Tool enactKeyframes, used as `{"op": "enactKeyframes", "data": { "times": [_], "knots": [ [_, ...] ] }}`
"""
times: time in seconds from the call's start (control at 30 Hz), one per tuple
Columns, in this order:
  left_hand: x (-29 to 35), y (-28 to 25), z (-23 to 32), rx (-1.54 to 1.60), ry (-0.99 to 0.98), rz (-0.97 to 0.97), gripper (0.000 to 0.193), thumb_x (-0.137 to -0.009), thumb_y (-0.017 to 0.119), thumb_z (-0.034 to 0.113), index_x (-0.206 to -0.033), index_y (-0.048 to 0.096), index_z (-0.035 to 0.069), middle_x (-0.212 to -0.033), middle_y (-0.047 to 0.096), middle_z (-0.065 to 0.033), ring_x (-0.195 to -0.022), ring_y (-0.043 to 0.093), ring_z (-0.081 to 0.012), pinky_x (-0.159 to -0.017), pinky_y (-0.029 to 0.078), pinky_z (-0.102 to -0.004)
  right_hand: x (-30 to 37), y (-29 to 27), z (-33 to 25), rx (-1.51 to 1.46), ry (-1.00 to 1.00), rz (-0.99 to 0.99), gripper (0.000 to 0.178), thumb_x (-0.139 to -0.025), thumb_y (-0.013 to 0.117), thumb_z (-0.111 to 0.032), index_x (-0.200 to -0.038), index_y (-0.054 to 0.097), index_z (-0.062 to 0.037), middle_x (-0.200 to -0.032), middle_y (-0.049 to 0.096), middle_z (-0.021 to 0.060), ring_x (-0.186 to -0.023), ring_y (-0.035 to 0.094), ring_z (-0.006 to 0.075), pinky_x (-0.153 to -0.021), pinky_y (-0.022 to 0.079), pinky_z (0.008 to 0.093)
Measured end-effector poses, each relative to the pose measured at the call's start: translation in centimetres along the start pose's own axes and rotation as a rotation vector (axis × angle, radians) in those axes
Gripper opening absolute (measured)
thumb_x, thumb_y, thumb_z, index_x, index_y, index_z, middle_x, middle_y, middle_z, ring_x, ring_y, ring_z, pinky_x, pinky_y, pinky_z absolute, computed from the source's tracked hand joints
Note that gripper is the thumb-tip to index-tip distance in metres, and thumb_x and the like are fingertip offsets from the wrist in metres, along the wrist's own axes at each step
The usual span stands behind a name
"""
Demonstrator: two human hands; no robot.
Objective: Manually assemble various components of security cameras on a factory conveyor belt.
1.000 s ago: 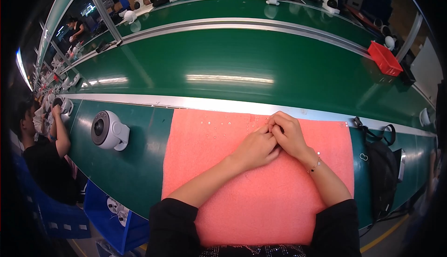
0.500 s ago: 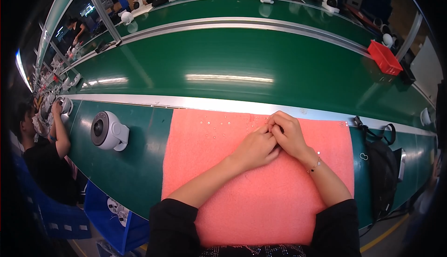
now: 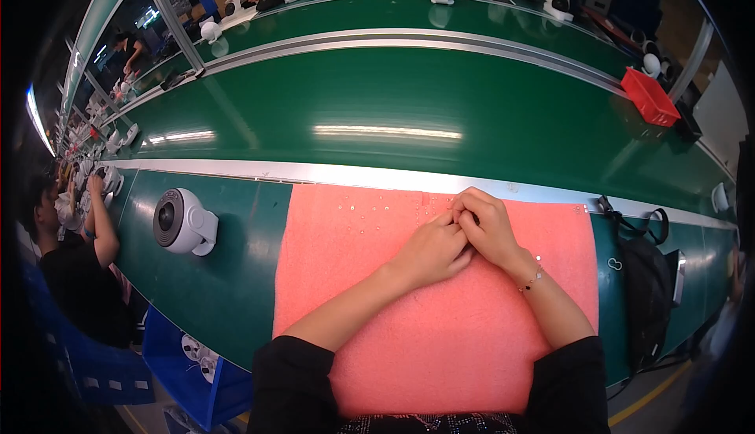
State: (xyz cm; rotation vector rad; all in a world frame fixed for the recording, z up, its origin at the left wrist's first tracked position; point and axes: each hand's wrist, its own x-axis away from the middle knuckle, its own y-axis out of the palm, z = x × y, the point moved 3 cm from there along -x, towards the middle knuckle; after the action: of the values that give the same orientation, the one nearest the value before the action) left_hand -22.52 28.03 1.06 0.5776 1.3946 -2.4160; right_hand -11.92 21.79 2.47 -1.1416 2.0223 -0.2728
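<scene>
My left hand [image 3: 434, 253] and my right hand [image 3: 489, 229] meet above the far part of a pink towel [image 3: 440, 347]. The fingertips of both are pinched together, touching each other. Whatever lies between them is hidden or too small to make out. Just beyond and to the left of the hands, several tiny clear round pieces [image 3: 351, 207] are spread on the towel. A denser group of similar pieces [image 3: 427, 206] lies closer to my fingers, partly covered by them. A few more [image 3: 580, 209] sit at the towel's far right corner.
Left of the towel stands a white, round-headed camera [image 3: 185, 221] on the green bench. A black bag [image 3: 643, 292] lies at the right. Beyond a metal rail runs a green conveyor belt [image 3: 377, 96], with a red bin [image 3: 650, 97] at its right. A co-worker [image 3: 75, 269] sits at the left.
My hands keep the same place and pose. White cameras on the far belt have shifted slightly left. A person across the belts has moved their head.
</scene>
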Motion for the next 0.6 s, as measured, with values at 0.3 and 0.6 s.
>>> {"op": "enactKeyframes", "data": {
  "times": [0.3,0.6],
  "knots": [
    [-0.06,0.07,-0.04,0.002,-0.005,-0.012,0.019,-0.076,0.062,0.013,-0.088,0.058,-0.002,-0.090,0.063,-0.0155,-0.093,0.056,-0.0335,-0.077,0.049,-0.0424,0.03,-0.05,-0.02,0.002,0.006,0.005,0.006,-0.076,0.051,-0.001,-0.078,0.056,0.0020,-0.077,0.058,0.0140,-0.067,0.058,0.0294,-0.060,0.047,0.0362],
    [-0.05,-0.04,0.02,0.007,-0.016,-0.009,0.020,-0.076,0.062,0.014,-0.087,0.058,-0.001,-0.091,0.062,-0.0155,-0.093,0.056,-0.0337,-0.077,0.049,-0.0423,-0.16,0.09,0.27,-0.006,0.000,0.007,0.006,-0.075,0.051,-0.001,-0.076,0.056,0.0027,-0.076,0.058,0.0138,-0.065,0.057,0.0289,-0.060,0.047,0.0359]
  ]
}}
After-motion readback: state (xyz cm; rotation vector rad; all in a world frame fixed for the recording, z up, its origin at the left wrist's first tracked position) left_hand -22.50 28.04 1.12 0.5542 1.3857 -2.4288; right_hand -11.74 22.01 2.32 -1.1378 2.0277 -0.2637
